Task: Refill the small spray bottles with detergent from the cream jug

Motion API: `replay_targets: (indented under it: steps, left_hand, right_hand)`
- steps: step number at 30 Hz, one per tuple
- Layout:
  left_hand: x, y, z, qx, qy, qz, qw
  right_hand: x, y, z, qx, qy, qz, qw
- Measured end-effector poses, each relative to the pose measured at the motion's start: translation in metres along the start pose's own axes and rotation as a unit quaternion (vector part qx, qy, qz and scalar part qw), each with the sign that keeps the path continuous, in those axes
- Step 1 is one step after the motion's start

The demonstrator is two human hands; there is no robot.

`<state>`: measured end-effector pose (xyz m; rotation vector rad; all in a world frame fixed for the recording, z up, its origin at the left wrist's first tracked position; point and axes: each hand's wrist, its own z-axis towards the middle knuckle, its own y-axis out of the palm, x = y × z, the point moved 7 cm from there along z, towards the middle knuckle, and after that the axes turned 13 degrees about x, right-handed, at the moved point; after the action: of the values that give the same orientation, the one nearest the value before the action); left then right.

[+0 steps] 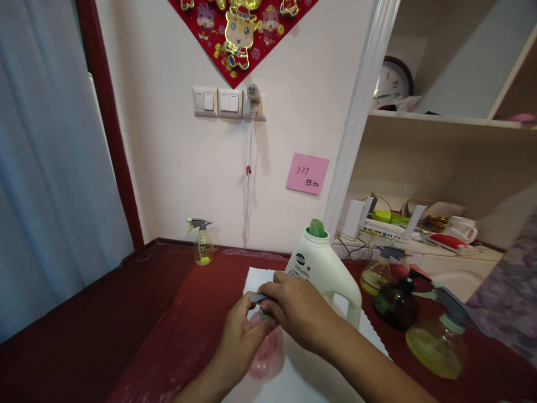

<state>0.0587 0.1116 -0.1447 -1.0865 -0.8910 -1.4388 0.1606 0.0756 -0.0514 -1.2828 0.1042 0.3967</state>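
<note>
A pink see-through bottle [268, 355] stands upright on a white cloth or paper [302, 366] right in front of me. My left hand [243, 338] is closed at the bottle's neck, thumb and fingers pinched together there. From the right, my right hand [297, 308] closes over the grey spray head [257, 299] at the top of the bottle. The fingers hide most of the head and the neck joint. Just behind my right hand stands a big cream detergent jug [331, 266] with an open spout, showing a green insert [316, 228] in its mouth.
On the dark red table [168, 302], a small spray bottle [203, 246] stands by the wall. To the right are a yellowish spray bottle [436, 347], a dark pump bottle [396, 305] and another spray bottle [376, 275]. A white router [381, 232] sits on the shelf behind.
</note>
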Motion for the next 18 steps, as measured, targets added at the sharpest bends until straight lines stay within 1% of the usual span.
replay_targets:
  steps: [2, 5, 7, 9, 12, 14, 18]
  left_hand:
    - [0.0007, -0.0020, 0.0004, -0.043, 0.014, -0.004, 0.999]
    - [-0.0012, -0.0041, -0.0004, -0.116, 0.014, 0.006, 0.993]
    - [-0.0021, -0.0038, -0.0014, -0.141, 0.009, 0.012, 0.990]
    - [-0.0016, -0.0027, -0.0012, -0.130, 0.005, 0.007, 0.992]
    - [0.0013, -0.0021, 0.0003, -0.067, 0.005, -0.015, 0.998]
    - [0.0024, -0.0015, 0.0002, -0.039, 0.006, -0.010, 0.999]
    - [0.0031, -0.0011, -0.0018, -0.046, 0.016, 0.042, 0.998]
  right_hand:
    - [0.0003, 0.0013, 0.0001, 0.001, -0.005, 0.002, 1.000]
    - [0.0004, 0.0030, 0.0001, 0.007, -0.011, 0.004, 1.000]
    - [0.0003, 0.0032, 0.0000, 0.012, -0.013, 0.002, 1.000]
    - [-0.0003, 0.0026, -0.0006, 0.016, -0.015, -0.002, 1.000]
    - [-0.0012, 0.0004, -0.0023, 0.021, -0.017, -0.014, 1.000]
    - [-0.0009, -0.0006, -0.0037, 0.026, -0.018, -0.026, 0.999]
    - [-0.0001, 0.0009, -0.0047, 0.043, -0.026, -0.040, 0.998]
